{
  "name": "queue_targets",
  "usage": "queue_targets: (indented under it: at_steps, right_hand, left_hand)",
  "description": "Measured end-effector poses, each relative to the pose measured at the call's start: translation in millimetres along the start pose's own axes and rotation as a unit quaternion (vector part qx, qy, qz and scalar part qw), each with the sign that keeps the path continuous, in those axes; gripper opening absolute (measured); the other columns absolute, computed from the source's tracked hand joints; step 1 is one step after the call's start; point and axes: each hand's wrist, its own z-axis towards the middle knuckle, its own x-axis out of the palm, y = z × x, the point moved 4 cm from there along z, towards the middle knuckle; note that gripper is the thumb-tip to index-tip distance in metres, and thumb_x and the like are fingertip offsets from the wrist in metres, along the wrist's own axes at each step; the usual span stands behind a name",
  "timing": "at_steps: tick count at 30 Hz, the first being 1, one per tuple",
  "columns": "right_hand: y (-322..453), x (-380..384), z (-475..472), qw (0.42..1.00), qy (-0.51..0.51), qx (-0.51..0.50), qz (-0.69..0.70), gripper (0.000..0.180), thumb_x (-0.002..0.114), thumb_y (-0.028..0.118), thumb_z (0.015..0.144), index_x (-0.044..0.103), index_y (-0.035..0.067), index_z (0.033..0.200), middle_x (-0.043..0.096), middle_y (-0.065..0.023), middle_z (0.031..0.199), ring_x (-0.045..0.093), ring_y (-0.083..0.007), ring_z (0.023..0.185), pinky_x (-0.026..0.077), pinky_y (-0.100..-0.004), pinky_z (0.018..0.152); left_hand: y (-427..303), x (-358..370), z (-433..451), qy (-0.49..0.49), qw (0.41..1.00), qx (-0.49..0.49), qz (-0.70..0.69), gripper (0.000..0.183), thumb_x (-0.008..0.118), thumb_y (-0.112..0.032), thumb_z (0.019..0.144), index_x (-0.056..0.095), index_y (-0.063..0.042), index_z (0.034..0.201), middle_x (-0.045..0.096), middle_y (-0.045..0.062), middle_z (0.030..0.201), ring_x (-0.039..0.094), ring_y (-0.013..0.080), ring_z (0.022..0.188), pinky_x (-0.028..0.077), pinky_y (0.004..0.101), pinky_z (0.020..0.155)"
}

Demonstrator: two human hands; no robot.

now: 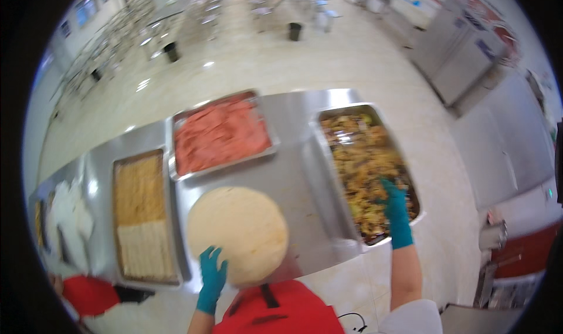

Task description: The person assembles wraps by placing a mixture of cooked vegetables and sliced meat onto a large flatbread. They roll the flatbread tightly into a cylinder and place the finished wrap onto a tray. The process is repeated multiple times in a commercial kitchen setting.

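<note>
My left hand [211,276], in a teal glove, is at the lower left edge of a round, pale flatbread or stack of flatbreads [239,233]. Its fingers are spread and appear to touch that edge; how thick the round is cannot be told. My right hand [397,213], gloved the same way, reaches into a deep metal tray [314,129] on the right. Glossy brown-yellow chopped food [358,158] fills this tray, and my fingertips are among the pieces. Whether they grip any is blurred.
A metal tray of pink-red paste [222,134] stands behind the flatbread on the steel table [290,114]. Left of it, another tray holds yellowish and pale strips [143,215]. Something white [70,224] lies farther left, near a person in a red apron [90,294]. Steel cabinets [457,50] line the right.
</note>
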Motion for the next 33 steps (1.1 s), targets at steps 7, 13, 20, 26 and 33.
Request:
queue_targets:
  at_steps: [7,13,20,26,33]
  right_hand:
    - [13.6,223.9,-98.0,0.972,0.23,-0.033,-0.024,0.024,0.073,0.004,0.084,0.066,0.005,0.107,0.067,-0.0075,0.107,0.067,-0.0212,0.098,0.059,-0.0323,0.076]
    - [-115.5,383.7,-191.5,0.867,0.386,-0.146,-0.279,0.052,0.081,0.012,0.073,0.063,0.01,0.121,0.06,-0.0142,0.122,0.057,-0.0339,0.113,0.049,-0.0392,0.096]
    - [-148.5,341.8,-196.1,0.767,0.326,-0.25,-0.493,0.072,0.082,0.021,0.068,0.055,0.02,0.136,0.046,-0.0053,0.145,0.04,-0.0326,0.132,0.03,-0.0453,0.109]
    - [-157.8,293.5,-177.9,0.781,0.325,-0.271,-0.459,0.071,0.082,0.02,0.07,0.055,0.018,0.136,0.047,-0.0087,0.144,0.043,-0.0335,0.13,0.034,-0.045,0.108]
    - [-135.5,316.1,-183.9,0.843,0.345,-0.257,-0.323,0.073,0.082,0.02,0.071,0.052,0.015,0.138,0.05,-0.0131,0.14,0.047,-0.0353,0.126,0.038,-0.0452,0.105]
  left_hand:
    - [43.9,-1.7,-9.6,0.041,0.997,-0.072,-0.008,0.053,0.072,-0.016,0.081,0.055,-0.01,0.131,0.05,0.014,0.134,0.044,0.0369,0.123,0.041,0.0462,0.102]
    - [57.2,0.5,-14.0,0.084,0.99,-0.105,-0.041,0.078,0.079,-0.021,0.075,0.042,-0.013,0.144,0.043,0.015,0.142,0.038,0.0367,0.13,0.034,0.0469,0.108]
    - [53.3,13.7,-1.4,0.141,0.988,-0.059,0.003,0.105,0.086,-0.031,0.065,0.029,-0.014,0.151,0.028,0.012,0.155,0.025,0.0373,0.141,0.022,0.0474,0.116]
    - [29.1,46.8,28.2,0.156,0.987,-0.013,-0.021,0.093,0.084,-0.029,0.067,0.039,-0.012,0.147,0.042,0.01,0.141,0.039,0.0358,0.128,0.033,0.0463,0.107]
    - [14.7,93.2,26.3,0.137,0.976,0.147,0.082,0.063,0.073,-0.023,0.079,0.052,-0.017,0.138,0.052,0.009,0.126,0.048,0.0329,0.115,0.039,0.0448,0.098]
